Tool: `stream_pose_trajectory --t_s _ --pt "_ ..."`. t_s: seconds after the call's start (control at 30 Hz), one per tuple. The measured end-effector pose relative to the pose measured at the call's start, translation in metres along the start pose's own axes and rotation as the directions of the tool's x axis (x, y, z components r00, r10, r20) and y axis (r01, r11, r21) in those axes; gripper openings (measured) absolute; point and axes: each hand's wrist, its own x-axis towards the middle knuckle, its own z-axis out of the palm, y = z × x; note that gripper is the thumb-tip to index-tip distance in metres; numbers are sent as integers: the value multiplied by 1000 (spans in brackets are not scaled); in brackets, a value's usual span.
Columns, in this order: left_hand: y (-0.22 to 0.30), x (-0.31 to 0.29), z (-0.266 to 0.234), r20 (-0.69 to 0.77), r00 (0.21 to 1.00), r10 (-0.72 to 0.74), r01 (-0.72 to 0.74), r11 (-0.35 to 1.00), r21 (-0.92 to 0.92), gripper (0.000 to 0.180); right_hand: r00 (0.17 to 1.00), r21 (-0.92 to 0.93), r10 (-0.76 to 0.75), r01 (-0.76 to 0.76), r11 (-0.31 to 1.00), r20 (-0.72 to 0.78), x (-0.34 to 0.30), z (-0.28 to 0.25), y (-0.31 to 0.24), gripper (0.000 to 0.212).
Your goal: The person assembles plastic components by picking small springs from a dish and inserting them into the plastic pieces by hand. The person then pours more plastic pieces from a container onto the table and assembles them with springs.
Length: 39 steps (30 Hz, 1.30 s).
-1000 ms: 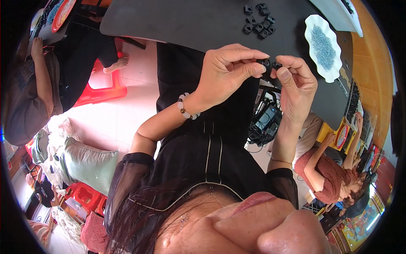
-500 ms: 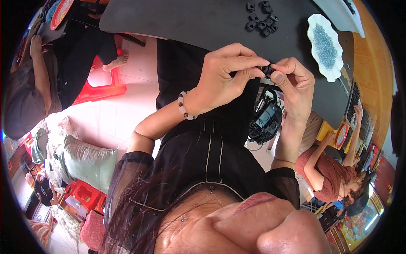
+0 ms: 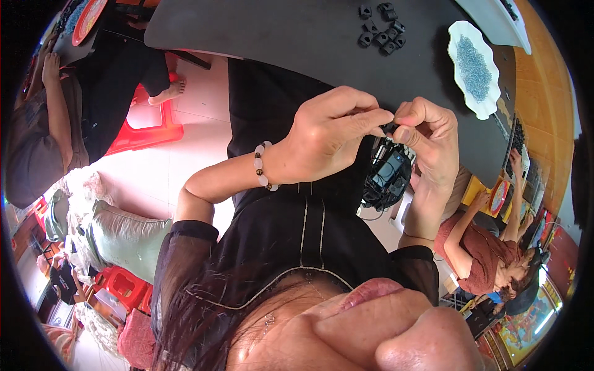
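Compared with half a second ago, both hands sit lower in the frame, and the left hand (image 3: 334, 133) is turned so that more of its back faces up. The bracelet (image 3: 258, 164) on that wrist has dropped with it. A second ago each hand pinched its own dark bit with a gap between them; now the fingertips meet right of the frame's centre, near the table's front edge. The small black piece (image 3: 388, 128) lies there between them, mostly hidden; whether it is one part or two joined, I cannot tell. The left grip is closed to a thumb-and-finger pinch on it, and the right hand (image 3: 433, 139) pinches at its other side, thumb against curled forefinger.

The rest of the table (image 3: 278, 37) matches the earlier frames. By count: about ten black blocks (image 3: 391, 33) in one loose cluster at top centre-right, some overlapping, so the number is approximate; one white wavy-edged dish (image 3: 484, 111) at upper right, holding one heap of pale blue beads (image 3: 475, 68), too many to count; one bundle of dark cables (image 3: 388, 173) below the hands; and at least three other people, two at left and one at right.
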Motion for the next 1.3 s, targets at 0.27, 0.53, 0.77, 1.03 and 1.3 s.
stream_pose_trajectory --t_s 0.27,0.53,0.77,1.03,1.3 --pt "-19 2 12 -68 998 18 -17 1000 16 37 999 -40 -5 3 999 -48 12 4 6 13" --pt "-11 29 14 -81 996 -23 12 991 -135 29 986 178 21 -51 983 168 29 -21 -6 43" --pt "-14 33 17 -109 994 28 -36 997 -68 34 976 233 12 -63 971 216 27 -17 -4 48" --pt "-11 47 11 64 998 12 -7 997 -71 30 995 255 -11 -14 967 97 23 -10 -8 40" --pt "-14 134 -34 28 945 326 -327 937 125 26 976 -178 -136 105 978 -169 44 -59 -52 38"
